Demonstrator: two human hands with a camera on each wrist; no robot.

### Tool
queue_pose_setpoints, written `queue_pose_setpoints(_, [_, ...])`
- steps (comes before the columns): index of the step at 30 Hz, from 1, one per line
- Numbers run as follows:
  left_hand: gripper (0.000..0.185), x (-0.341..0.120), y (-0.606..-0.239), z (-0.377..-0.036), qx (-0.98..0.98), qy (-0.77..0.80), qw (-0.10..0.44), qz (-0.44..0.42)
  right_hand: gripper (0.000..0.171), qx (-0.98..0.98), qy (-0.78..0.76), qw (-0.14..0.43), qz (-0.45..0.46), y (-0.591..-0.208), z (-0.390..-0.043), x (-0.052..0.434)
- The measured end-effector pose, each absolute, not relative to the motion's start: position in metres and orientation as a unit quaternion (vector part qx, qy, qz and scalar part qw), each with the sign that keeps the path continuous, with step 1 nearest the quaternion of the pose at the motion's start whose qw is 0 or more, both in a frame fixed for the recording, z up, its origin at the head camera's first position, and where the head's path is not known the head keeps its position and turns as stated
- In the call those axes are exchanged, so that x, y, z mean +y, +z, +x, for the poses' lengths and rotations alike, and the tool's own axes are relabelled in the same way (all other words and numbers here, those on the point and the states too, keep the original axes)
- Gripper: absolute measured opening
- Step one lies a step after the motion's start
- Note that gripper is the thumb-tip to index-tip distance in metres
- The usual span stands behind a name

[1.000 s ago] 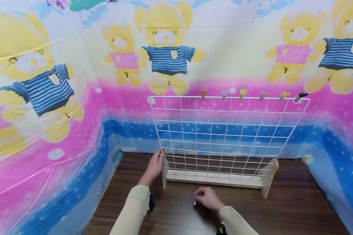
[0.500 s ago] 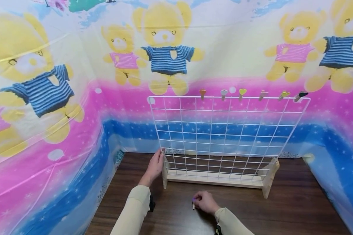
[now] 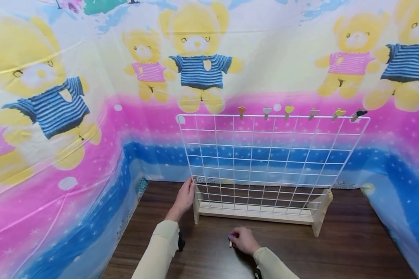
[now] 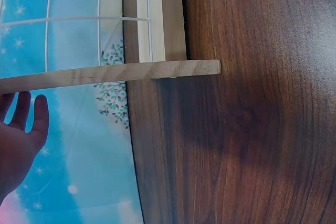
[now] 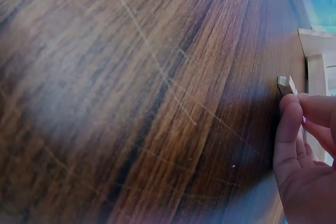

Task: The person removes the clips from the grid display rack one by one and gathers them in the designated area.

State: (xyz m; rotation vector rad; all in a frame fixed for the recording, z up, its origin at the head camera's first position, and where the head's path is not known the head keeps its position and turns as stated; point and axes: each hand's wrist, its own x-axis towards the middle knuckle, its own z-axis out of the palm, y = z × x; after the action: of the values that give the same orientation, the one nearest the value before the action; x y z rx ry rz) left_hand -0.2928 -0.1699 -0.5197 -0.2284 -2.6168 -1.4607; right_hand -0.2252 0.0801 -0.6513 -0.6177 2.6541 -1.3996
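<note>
My right hand (image 3: 244,239) pinches a small wooden clothespin (image 3: 230,244) with a purple top between thumb and fingertips, low over the tabletop. In the right wrist view the clothespin's pale wooden end (image 5: 284,83) sticks out past the fingertips, while most of its top is hidden by the fingers. A white wire grid rack (image 3: 251,157) stands upright in a wooden base. My left hand (image 3: 185,195) rests at the rack's left wooden post (image 4: 110,72), with fairly straight fingers against its outer side in the left wrist view.
Several heart-topped clothespins sit along the grid's top wire, from an orange one (image 3: 242,111) to a dark one (image 3: 359,114) near the right corner. The brown wooden table (image 3: 363,236) meets a bear-print cloth (image 3: 279,69) behind and at both sides.
My right hand has come slightly nearer the table's front and a little left with the clothespin, then stayed about there. The left hand keeps its place at the post.
</note>
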Motion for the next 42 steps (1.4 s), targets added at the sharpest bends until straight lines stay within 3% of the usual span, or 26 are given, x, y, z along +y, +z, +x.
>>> queue_pose_setpoints(10, [0.039,-0.169,-0.521,-0.294,-0.869,-0.483,0.074,-0.077,0.005,0.876,-0.43,0.014,-0.22,-0.648,-0.223,0.079])
queue_pose_setpoints(19, [0.04,-0.169,-0.524,-0.294,-0.863,-0.492,0.072,-0.086,0.015,0.887,-0.405,0.012,-0.219,-0.637,-0.226,0.088])
queue_pose_setpoints(35, [0.04,-0.17,-0.523,-0.295,-0.867,-0.484,0.079,-0.084,0.011,0.902,-0.326,-0.069,-0.276,-0.54,-0.245,0.115])
queue_pose_setpoints(42, [0.04,-0.17,-0.521,-0.294,-0.868,-0.483,0.077,-0.084,0.01,0.901,-0.316,-0.071,-0.289,-0.504,-0.239,0.118])
